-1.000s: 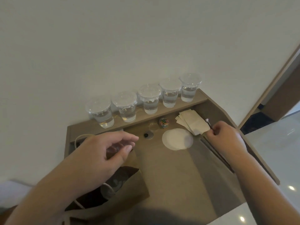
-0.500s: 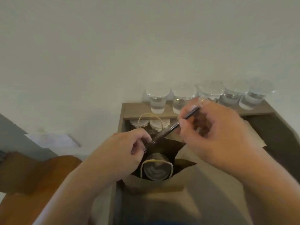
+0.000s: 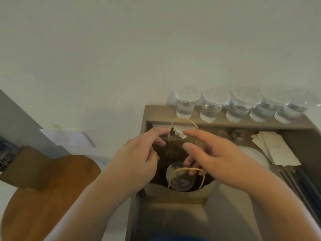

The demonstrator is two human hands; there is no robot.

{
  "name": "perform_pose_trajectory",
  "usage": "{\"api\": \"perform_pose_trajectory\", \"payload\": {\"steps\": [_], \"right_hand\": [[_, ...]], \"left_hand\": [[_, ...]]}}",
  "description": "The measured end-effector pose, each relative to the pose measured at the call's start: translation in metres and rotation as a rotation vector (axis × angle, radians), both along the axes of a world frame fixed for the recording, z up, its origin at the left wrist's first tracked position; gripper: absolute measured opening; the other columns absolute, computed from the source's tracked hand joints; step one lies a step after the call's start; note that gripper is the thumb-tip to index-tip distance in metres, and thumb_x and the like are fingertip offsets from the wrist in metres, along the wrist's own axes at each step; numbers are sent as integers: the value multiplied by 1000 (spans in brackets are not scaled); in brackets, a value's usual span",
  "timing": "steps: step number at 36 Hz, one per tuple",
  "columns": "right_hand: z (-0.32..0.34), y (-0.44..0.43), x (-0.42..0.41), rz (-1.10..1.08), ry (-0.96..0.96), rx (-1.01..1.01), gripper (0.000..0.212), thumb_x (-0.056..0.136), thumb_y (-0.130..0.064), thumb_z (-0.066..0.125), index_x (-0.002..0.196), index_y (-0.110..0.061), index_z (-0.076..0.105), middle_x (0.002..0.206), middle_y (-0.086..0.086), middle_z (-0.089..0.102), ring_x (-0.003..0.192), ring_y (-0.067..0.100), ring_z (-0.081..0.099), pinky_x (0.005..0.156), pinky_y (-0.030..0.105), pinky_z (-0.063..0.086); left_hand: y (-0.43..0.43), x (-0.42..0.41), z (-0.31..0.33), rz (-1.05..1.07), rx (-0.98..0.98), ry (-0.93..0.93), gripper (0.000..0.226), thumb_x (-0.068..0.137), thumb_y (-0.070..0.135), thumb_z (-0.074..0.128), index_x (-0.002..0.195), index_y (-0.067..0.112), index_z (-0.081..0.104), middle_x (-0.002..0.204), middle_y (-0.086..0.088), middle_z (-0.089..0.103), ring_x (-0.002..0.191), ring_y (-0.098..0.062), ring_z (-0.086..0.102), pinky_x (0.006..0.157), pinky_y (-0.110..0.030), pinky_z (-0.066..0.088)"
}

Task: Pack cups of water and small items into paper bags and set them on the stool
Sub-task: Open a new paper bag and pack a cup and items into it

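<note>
A brown paper bag [image 3: 175, 194] stands open on the brown table [image 3: 173, 221] in front of me. A lidded clear cup [image 3: 180, 180] stands inside it, under the near twine handle [image 3: 188, 169]. My left hand [image 3: 139, 157] grips the bag's left rim, its index finger stretched toward the far handle [image 3: 184, 121]. My right hand [image 3: 213, 153] hovers over the bag's right side with fingers spread, the lower ones dipping into the opening; it holds nothing I can see. Several lidded cups of water [image 3: 212, 108] line the back ledge.
A round wooden stool [image 3: 43, 197] stands to the left with another paper bag [image 3: 22, 167] on it. On the table's right lie paper napkins [image 3: 276, 148], a white disc [image 3: 257, 158], a colourful ball [image 3: 237, 135] and dark straws [image 3: 298, 183].
My right hand carried a dark straw from the table's right side to the bag and no longer holds it. My view swung left, bringing the stool into sight.
</note>
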State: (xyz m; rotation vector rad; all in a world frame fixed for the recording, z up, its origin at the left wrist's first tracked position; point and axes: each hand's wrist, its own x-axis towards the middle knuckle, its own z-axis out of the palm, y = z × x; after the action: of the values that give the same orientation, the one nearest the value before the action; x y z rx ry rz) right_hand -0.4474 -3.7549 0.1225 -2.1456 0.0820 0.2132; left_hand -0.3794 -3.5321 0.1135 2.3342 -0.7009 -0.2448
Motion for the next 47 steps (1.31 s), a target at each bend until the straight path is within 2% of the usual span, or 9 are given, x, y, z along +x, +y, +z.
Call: {"api": "perform_pose_trajectory", "payload": {"steps": [8, 14, 21, 26, 30, 37, 39, 42, 47], "right_hand": [[-5, -33, -21, -336, -324, 9, 15, 104, -32, 59, 105, -38, 73, 73, -5, 71, 64, 6, 66, 61, 16, 53], [-73, -104, -31, -611, -159, -125, 16, 104, -42, 58, 96, -41, 72, 75, -6, 71, 67, 13, 69, 67, 35, 61], [-140, -213, -56, -937, 44, -172, 14, 102, -28, 58, 109, -25, 71, 86, -4, 70, 78, 13, 65, 64, 28, 50], [-163, -286, -59, -968, 104, -247, 23, 100, -24, 61, 120, -23, 71, 99, -5, 68, 89, 12, 63, 85, 34, 55], [-181, -321, -38, -941, 138, -340, 18, 100, -29, 59, 115, -28, 70, 97, -4, 67, 82, 16, 67, 79, 39, 63], [-232, -362, -8, -804, 293, -548, 66, 84, -71, 67, 130, -24, 61, 121, 9, 61, 106, 31, 61, 86, 40, 55], [-242, -366, -4, -806, 285, -597, 65, 81, -74, 69, 125, -26, 61, 121, 10, 61, 110, 33, 60, 88, 41, 54], [-251, -372, -1, -831, 276, -597, 53, 80, -67, 70, 115, -28, 61, 117, 10, 63, 107, 33, 61, 88, 40, 52], [-260, -381, 2, -861, 258, -510, 49, 81, -63, 71, 117, -31, 66, 115, 7, 66, 108, 32, 62, 89, 40, 55]], "left_hand": [[-23, -4, 17, -122, -91, -86, 37, 104, 24, 55, 131, 49, 60, 119, 35, 63, 119, 13, 56, 97, -12, 50], [-60, -10, 45, -237, -157, -84, 36, 92, 55, 44, 121, 50, 66, 115, 39, 64, 112, 10, 62, 86, -14, 52], [-94, -4, 35, -294, 29, 62, 35, 101, 35, 57, 116, 66, 61, 109, 40, 64, 109, 14, 62, 94, -22, 51], [-102, 2, 26, -282, 32, 214, 46, 104, 16, 57, 112, 60, 67, 110, 23, 75, 107, 5, 69, 92, -27, 55], [-105, 5, 20, -241, 11, 205, 51, 101, 4, 58, 106, 52, 73, 106, 13, 79, 103, -4, 73, 93, -25, 54], [-121, 0, 18, -145, -17, 180, 21, 87, 41, 67, 105, 47, 76, 101, 9, 80, 99, -10, 76, 94, -31, 55], [-124, 0, 16, -119, 43, 113, 26, 82, 44, 70, 106, 53, 74, 101, 14, 78, 95, -7, 76, 88, -28, 57], [-127, -3, 14, -79, 153, 13, 45, 91, 18, 71, 107, 60, 70, 106, 26, 73, 93, 2, 71, 78, -23, 56], [-137, -13, 25, -78, 206, -45, 32, 84, 42, 60, 109, 59, 68, 109, 26, 71, 84, -5, 72, 70, -23, 56]]}}
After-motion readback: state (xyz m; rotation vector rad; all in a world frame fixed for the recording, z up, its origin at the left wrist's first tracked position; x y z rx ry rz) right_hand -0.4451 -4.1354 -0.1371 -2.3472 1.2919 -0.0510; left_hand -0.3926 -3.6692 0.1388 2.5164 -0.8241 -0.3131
